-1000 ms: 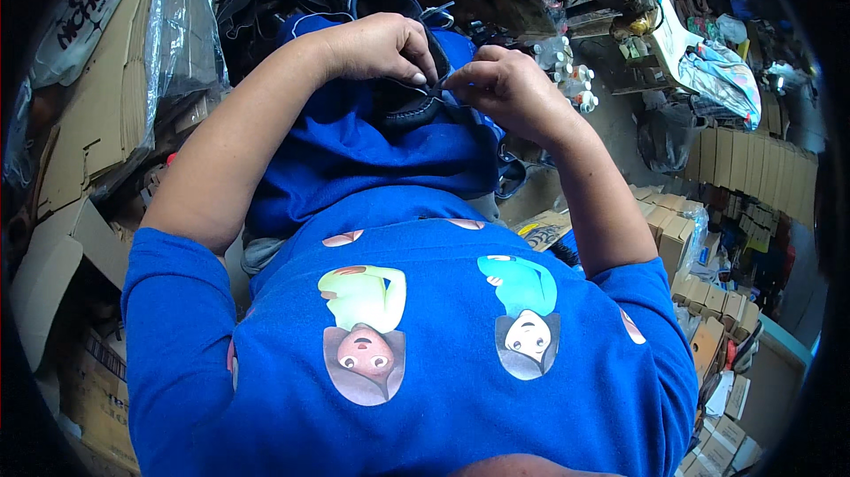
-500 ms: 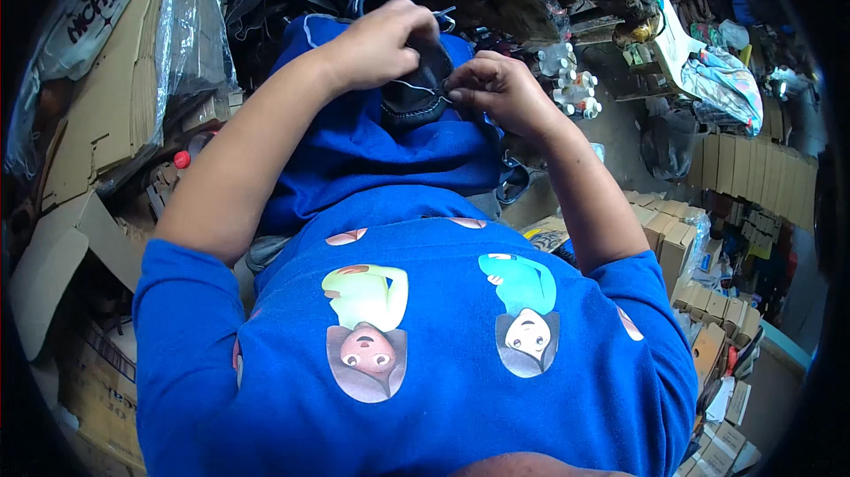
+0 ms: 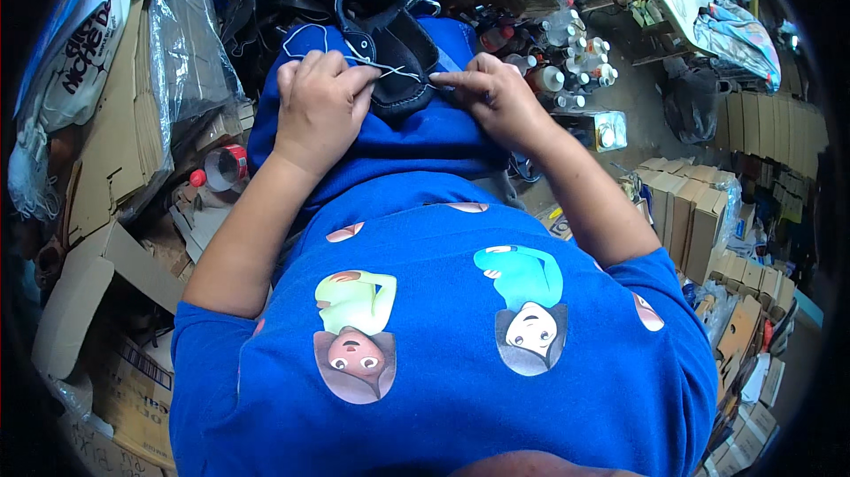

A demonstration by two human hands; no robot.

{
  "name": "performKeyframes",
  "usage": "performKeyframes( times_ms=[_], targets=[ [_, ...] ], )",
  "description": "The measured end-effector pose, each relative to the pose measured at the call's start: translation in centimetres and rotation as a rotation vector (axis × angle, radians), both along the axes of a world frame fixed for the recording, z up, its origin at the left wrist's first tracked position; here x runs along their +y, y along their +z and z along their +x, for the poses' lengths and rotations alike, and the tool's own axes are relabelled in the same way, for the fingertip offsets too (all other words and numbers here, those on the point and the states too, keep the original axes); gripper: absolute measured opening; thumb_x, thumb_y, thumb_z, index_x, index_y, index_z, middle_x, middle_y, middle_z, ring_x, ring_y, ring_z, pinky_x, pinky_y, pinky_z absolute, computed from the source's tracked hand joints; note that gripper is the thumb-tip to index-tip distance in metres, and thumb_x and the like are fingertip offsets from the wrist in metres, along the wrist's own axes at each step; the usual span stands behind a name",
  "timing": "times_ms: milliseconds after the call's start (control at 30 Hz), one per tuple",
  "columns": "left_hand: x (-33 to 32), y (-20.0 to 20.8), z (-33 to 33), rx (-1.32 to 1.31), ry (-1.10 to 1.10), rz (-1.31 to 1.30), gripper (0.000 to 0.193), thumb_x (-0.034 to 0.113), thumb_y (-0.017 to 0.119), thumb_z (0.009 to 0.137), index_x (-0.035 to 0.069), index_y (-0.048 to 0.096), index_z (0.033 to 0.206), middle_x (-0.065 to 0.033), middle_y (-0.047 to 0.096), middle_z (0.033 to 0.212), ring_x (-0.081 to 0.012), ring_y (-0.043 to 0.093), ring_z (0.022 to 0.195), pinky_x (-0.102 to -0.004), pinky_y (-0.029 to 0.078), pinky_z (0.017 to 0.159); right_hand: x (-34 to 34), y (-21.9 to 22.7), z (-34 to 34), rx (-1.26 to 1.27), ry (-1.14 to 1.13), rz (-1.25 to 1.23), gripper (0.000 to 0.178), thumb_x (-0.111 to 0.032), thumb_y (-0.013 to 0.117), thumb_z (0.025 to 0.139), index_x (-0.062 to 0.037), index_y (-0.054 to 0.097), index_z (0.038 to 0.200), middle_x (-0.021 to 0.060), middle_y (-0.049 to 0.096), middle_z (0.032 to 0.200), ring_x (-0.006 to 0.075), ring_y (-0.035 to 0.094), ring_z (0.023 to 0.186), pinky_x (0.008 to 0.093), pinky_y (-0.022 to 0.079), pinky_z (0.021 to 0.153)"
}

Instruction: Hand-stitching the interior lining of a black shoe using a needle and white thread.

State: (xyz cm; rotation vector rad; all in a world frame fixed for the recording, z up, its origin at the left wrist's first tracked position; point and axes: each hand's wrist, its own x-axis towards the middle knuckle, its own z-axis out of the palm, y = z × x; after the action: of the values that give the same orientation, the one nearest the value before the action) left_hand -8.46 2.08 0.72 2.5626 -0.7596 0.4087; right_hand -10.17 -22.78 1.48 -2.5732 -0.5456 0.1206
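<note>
Since the preceding views, the left hand (image 3: 321, 103) has moved nearer and left, off the black shoe (image 3: 397, 43), leaving its opening and stitched near rim exposed. White thread (image 3: 400, 72) now spans that rim. The shoe lies on the blue-covered lap (image 3: 425, 154), beyond the torso. Left grip: thumb and forefinger pinching thread, palm down. Right hand (image 3: 498, 96): forefinger extended to the shoe's right edge, thumb below; whether closed on thread cannot be determined.

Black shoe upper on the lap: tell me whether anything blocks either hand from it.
Nothing visible blocks the black shoe upper: the right hand is at its edge, and from the left hand only white thread runs to it.
</note>
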Motion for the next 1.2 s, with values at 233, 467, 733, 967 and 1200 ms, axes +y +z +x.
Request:
performKeyframes(
  times_ms=[233,467,733,967,1200],
  targets=[
    [-0.3,-2.0,1.6,0.194,-0.168,-0.268,0.018,0.007,0.071,0.073,0.017,0.074,0.088,-0.0015,0.051,0.069,-0.0192,0.050,0.070,-0.0327,0.040,0.067,-1.9,-0.2,3.7,0.364,0.053,0.256,0.036,-0.001,0.059,0.079,-0.0237,0.072,0.104,0.0069,0.056,0.084,0.0214,0.056,0.085,0.0311,0.046,0.082],
    [-0.2,-2.0,1.7,0.243,-0.125,-0.211,0.018,0.010,0.069,0.076,0.019,0.074,0.090,-0.0010,0.052,0.072,-0.0195,0.050,0.075,-0.0332,0.038,0.073,-1.9,0.1,4.8,0.452,0.126,0.210,0.029,-0.001,0.058,0.083,-0.0161,0.072,0.104,0.0031,0.056,0.088,0.0176,0.052,0.092,0.0292,0.042,0.087],
    [-0.2,-1.8,1.7,0.257,-0.124,-0.176,0.017,0.009,0.069,0.076,0.019,0.074,0.090,-0.0012,0.052,0.072,-0.0197,0.051,0.076,-0.0328,0.037,0.073,-1.9,0.1,5.1,0.478,0.143,0.254,0.025,-0.004,0.060,0.084,-0.0148,0.072,0.104,0.0029,0.056,0.087,0.0170,0.052,0.091,0.0288,0.042,0.086],
    [-0.7,-1.8,1.8,0.301,-0.151,-0.170,0.017,0.010,0.069,0.076,0.018,0.073,0.089,-0.0007,0.055,0.075,-0.0189,0.052,0.080,-0.0336,0.035,0.077,-2.1,-0.3,5.2,0.565,0.136,0.310,0.025,-0.006,0.062,0.085,-0.0152,0.072,0.107,0.0018,0.057,0.088,0.0149,0.053,0.091,0.0271,0.043,0.085],
    [-0.8,-0.7,3.0,0.224,-0.273,-0.128,0.016,0.011,0.070,0.074,0.018,0.073,0.088,0.0001,0.057,0.079,-0.0202,0.055,0.085,-0.0358,0.035,0.079,-1.6,0.8,5.0,0.564,0.129,0.280,0.027,-0.005,0.066,0.083,-0.0124,0.071,0.108,0.0017,0.059,0.092,0.0129,0.056,0.090,0.0260,0.046,0.082]
  ],
)
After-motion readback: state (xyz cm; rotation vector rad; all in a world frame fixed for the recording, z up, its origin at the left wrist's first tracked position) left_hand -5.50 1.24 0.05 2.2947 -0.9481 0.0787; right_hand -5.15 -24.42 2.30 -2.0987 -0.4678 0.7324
